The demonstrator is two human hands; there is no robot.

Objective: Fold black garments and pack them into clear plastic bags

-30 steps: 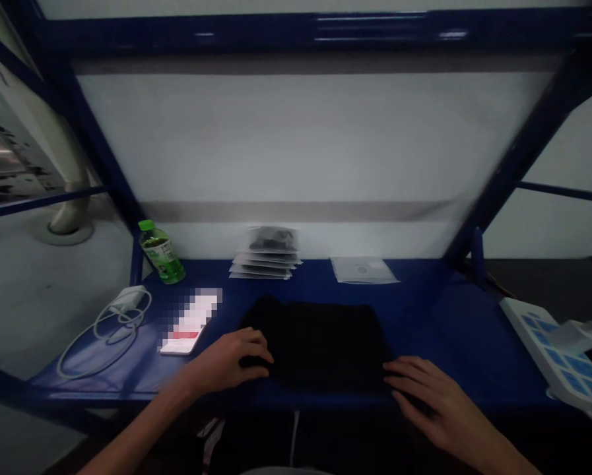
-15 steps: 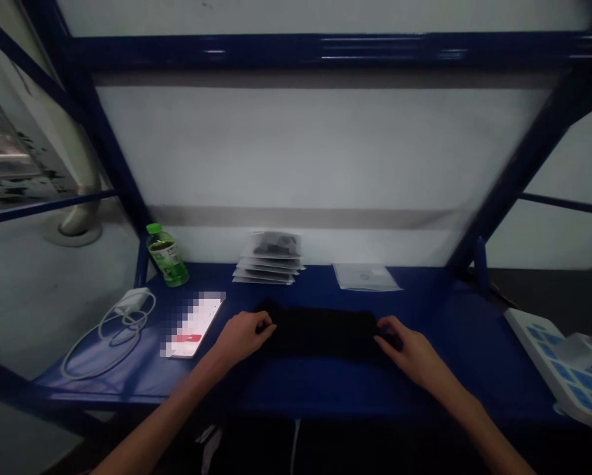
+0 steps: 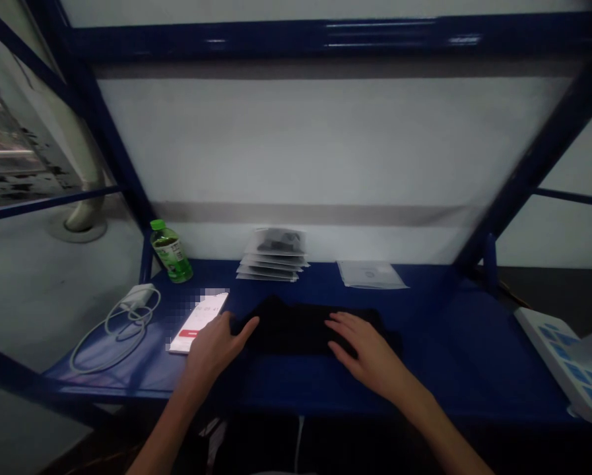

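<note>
A long black piece, apparently folded cloth [image 3: 296, 330], lies across the blue tabletop in front of me; its details are lost in the dark. At its left end is my left hand [image 3: 216, 346], the thumb stretched out over the cloth and apart from the other fingers, whose tips are partly hidden. My right hand [image 3: 369, 353] rests palm down on the right half of the cloth, fingers spread and extended. Just left of my left hand lies a phone [image 3: 189, 326] with a lit, partly blurred screen.
Behind the cloth stand a stack of clear zip bags [image 3: 273, 257] with dark contents and a flat zip bag [image 3: 372, 274]. At left are a green-capped bottle [image 3: 173, 254] and a white charger with cable [image 3: 137, 297]. A white-and-blue power strip [image 3: 567, 363] lies far right on the blue table [image 3: 454, 369].
My right hand has moved left from the cloth's right end onto its top and flattened. My left hand has shifted left, its thumb and fingers parting. The view has tilted slightly.
</note>
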